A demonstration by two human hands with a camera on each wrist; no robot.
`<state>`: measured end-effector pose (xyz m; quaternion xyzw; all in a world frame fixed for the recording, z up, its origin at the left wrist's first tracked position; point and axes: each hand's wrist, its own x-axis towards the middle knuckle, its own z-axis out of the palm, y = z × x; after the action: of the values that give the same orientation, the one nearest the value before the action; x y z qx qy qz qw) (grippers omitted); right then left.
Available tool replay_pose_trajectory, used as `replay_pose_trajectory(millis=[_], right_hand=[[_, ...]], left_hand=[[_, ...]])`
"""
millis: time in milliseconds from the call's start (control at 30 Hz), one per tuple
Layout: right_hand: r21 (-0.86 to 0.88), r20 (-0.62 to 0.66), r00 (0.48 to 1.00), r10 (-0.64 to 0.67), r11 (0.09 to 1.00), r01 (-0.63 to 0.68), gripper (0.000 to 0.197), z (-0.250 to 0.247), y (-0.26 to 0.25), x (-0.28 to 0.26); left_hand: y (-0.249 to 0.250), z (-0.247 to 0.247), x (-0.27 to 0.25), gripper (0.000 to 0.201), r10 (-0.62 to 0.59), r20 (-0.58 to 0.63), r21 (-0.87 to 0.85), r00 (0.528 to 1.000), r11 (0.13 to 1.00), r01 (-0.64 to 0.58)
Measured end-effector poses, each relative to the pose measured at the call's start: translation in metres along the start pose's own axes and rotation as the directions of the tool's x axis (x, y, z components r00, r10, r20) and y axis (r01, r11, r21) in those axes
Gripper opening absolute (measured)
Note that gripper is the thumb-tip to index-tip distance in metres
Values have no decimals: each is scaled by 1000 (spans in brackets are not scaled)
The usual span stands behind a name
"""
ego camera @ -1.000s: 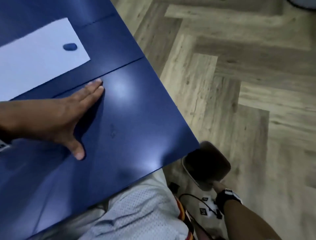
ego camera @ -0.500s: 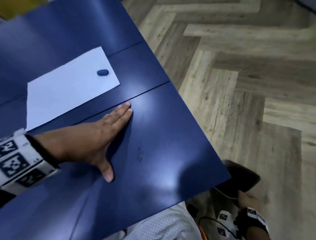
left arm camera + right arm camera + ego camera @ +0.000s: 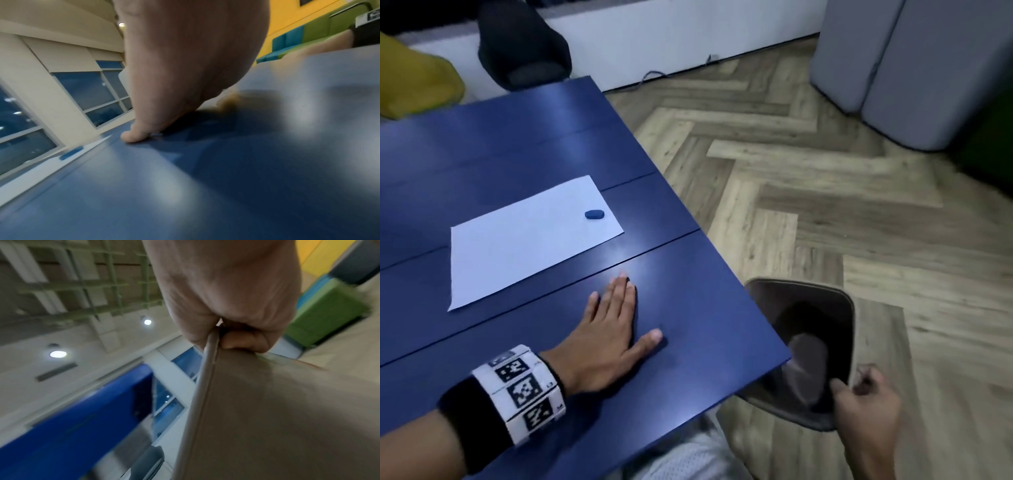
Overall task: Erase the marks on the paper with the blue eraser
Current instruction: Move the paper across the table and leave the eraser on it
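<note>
A small blue eraser point(image 3: 594, 214) lies on the right end of a white sheet of paper point(image 3: 524, 240) on the blue table point(image 3: 688, 325). No marks show on the paper at this distance. My left hand point(image 3: 616, 318) rests flat on the table, fingers straight, a hand's length in front of the paper. The left wrist view shows the eraser point(image 3: 71, 154) and paper edge point(image 3: 41, 168) far off to the left. My right hand point(image 3: 859, 397) is off the table at the lower right and grips the rim of a dark chair point(image 3: 811, 346); in the right wrist view its fingers point(image 3: 244, 340) curl over the chair edge point(image 3: 207, 369).
The table's right edge point(image 3: 722, 260) runs diagonally beside wood-pattern floor. Behind the table stand a black chair point(image 3: 524, 44) and something yellow point(image 3: 414, 82). Grey upholstered furniture point(image 3: 914, 68) fills the far right. My lap in pale mesh cloth point(image 3: 688, 459) is at the bottom.
The view has lifted and pulled back, so the whole paper and room show. My left hand stays flat on the table. My right hand keeps hold of the chair, now higher beside the table corner.
</note>
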<state>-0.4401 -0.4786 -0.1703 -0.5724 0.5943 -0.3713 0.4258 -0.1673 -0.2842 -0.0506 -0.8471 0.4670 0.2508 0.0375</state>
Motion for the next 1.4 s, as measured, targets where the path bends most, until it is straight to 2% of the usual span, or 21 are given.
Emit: replay_pose_trajectory(millis=[67,133,233,300,367,433,500,567,633,700,767,867,933,1000,1067,1100,1133,1200,1233,1300,1400], right_hand=[[33,28,999,-33,999,32,37,-1,-11,-14],[46,53,997,-53,998,51,44,-1,-16,-23],[77,82,993,-84,994,78,42,-1,-27,-34],[131,96,989,-113,986,100,32,0,-29,-38],[139,87,992,-87,987,74,33,0,-26,-37],[131,83,995,-58,990,47,30,-3,-23,-35],[158,89,995,-43,987,29,33,-7,-22,-38],[184,85,996,-39,983,23,43,-12,-24,-43],[217,87,994,-63,975,43,40,-16,-28,-48],[224,87,993,-77,973,56,38,-17,-32,-51],[246,97,992,-86,967,60,39,-16,-33,-52],[331,110,985,-135,939,91,35,-14,-38,-57],[369,120,982,-149,924,95,21,-14,-41,-60],[318,116,983,-144,943,100,25,-16,-39,-60],[266,107,988,-114,961,82,29,-18,-36,-58],[254,108,989,-101,965,71,30,-19,-37,-58],[246,109,989,-95,967,66,32,-19,-37,-59],[251,108,990,-94,966,64,35,-20,-37,-61],[257,105,990,-92,964,62,37,-20,-37,-62],[262,108,991,-81,964,50,40,-19,-34,-62],[299,112,987,-117,951,79,39,-19,-28,-66]], left_hand=[[24,9,0,129,-25,-27,-20,999,999,25],[57,19,1,136,8,-29,-6,1000,1000,-8],[114,34,5,133,181,25,25,983,983,-182],[144,34,6,126,333,78,-26,940,943,-332],[149,18,7,119,365,46,-135,930,925,-356],[121,-6,15,112,280,-47,-164,959,945,-284],[73,-25,22,113,120,-125,-129,985,982,-136],[29,-32,28,129,-55,-110,-55,992,997,50],[16,-26,29,145,-107,-44,7,993,994,108],[38,-9,30,145,-29,-12,50,999,998,30],[79,11,30,138,113,12,85,993,990,-114],[144,35,22,134,350,77,105,933,928,-357],[167,36,11,127,419,124,12,900,906,-423],[159,28,-4,122,329,37,-95,944,941,-324],[126,27,-21,120,89,-139,-166,986,980,-112],[106,31,-31,123,-67,-217,-210,974,977,20],[89,37,-41,129,-225,-260,-241,939,957,163],[71,45,-55,141,-457,-177,-265,872,875,405],[74,47,-55,143,-507,-122,-264,853,845,464],[98,51,-45,140,-478,-100,-260,873,859,441],[161,63,-17,131,-189,-151,-191,970,969,159]])
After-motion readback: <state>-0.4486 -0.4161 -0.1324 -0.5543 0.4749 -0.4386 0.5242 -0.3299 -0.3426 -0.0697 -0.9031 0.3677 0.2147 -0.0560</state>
